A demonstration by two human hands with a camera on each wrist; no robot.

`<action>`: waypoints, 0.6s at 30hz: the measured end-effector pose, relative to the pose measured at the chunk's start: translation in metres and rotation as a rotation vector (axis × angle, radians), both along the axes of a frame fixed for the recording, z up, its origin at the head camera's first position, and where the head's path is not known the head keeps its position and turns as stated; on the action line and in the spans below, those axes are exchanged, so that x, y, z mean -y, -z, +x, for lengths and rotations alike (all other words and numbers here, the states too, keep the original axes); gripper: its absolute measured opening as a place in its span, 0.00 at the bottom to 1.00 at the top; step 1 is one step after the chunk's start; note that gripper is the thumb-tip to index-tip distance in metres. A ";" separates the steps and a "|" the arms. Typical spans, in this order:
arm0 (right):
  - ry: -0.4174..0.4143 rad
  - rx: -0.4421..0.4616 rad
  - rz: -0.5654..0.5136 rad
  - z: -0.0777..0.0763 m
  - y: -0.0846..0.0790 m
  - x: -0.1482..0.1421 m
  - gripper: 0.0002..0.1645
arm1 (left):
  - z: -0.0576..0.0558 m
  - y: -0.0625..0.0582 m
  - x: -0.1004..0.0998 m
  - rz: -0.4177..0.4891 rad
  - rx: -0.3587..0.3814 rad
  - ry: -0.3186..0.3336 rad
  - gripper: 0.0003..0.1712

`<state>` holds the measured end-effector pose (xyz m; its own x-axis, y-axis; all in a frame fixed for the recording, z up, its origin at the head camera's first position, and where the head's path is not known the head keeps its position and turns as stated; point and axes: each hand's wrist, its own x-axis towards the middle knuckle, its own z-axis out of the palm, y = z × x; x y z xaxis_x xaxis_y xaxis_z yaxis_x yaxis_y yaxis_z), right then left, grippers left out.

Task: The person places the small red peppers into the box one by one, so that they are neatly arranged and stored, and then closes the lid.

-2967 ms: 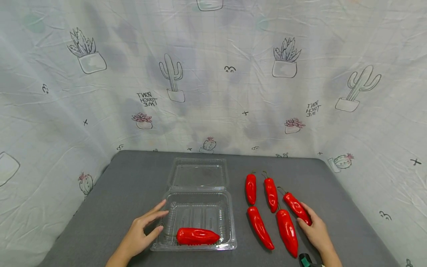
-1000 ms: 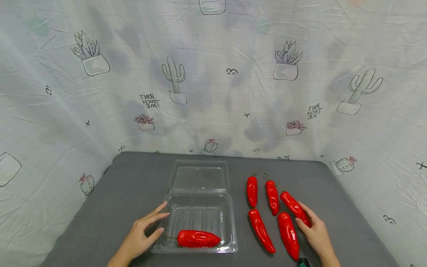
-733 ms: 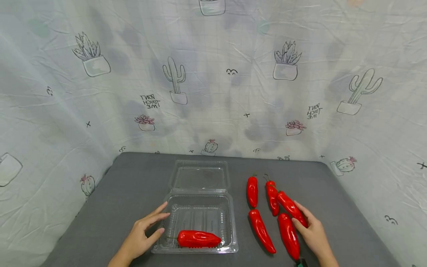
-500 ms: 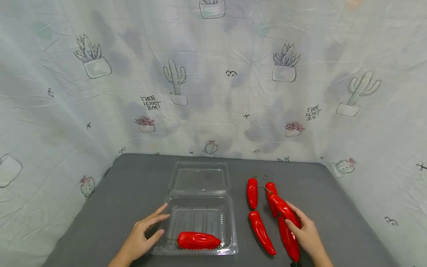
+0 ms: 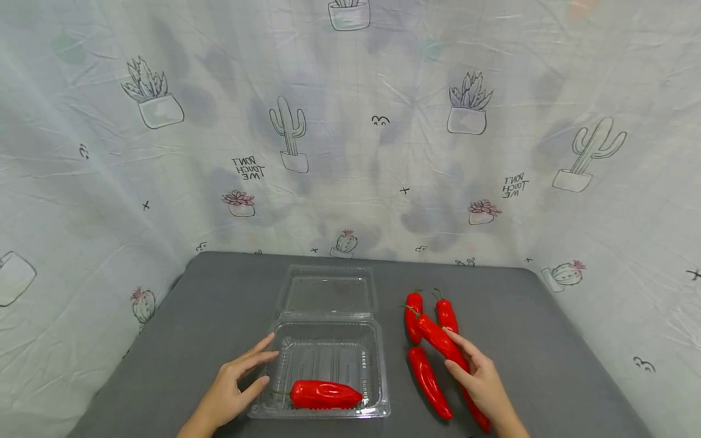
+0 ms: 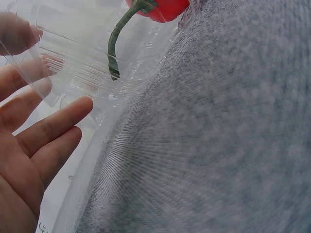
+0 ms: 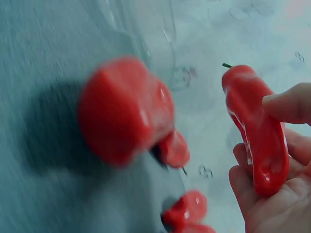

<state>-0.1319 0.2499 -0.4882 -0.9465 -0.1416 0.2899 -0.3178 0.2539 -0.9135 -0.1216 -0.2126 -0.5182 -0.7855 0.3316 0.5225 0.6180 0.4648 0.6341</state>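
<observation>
My right hand [image 5: 479, 380] holds a red chili pepper [image 5: 435, 333] between thumb and fingers, stem toward the container. In the right wrist view this glossy pepper [image 7: 252, 116] lies along the fingers with the thumb pressed on it. My left hand [image 5: 232, 386] is at the left side of a clear plastic clamshell container [image 5: 317, 359], fingers extended along its wall. Inside, near the front wall, another red pepper [image 5: 325, 394] lies sideways. The left wrist view shows its green stem [image 6: 114, 46] through the plastic, close to the fingertips [image 6: 85, 106].
Several more red peppers lie right of the container: one at the back [image 5: 412, 299], one beside it [image 5: 446, 313], one in front [image 5: 429, 386], and one partly under my right hand [image 5: 477, 415]. The container's lid [image 5: 328, 292] lies folded back. Patterned cloth [image 5: 350, 152] surrounds the grey table [image 5: 230, 298].
My right hand has lifted the rightmost pepper and carried it left, over the other peppers toward the container. The left hand has stayed at the container's side.
</observation>
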 end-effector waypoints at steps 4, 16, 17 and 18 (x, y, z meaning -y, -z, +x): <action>-0.075 0.027 -0.029 -0.001 -0.001 0.013 0.31 | 0.000 -0.002 0.001 -0.002 -0.011 0.003 0.23; -0.117 0.041 0.026 -0.006 -0.007 0.051 0.31 | -0.001 0.001 0.001 0.000 -0.017 0.019 0.24; -0.121 0.031 0.028 -0.007 -0.008 0.054 0.31 | -0.001 0.001 0.001 -0.002 -0.004 0.020 0.24; -0.131 0.021 0.033 -0.007 -0.009 0.057 0.31 | -0.001 0.001 0.002 -0.007 0.005 0.017 0.24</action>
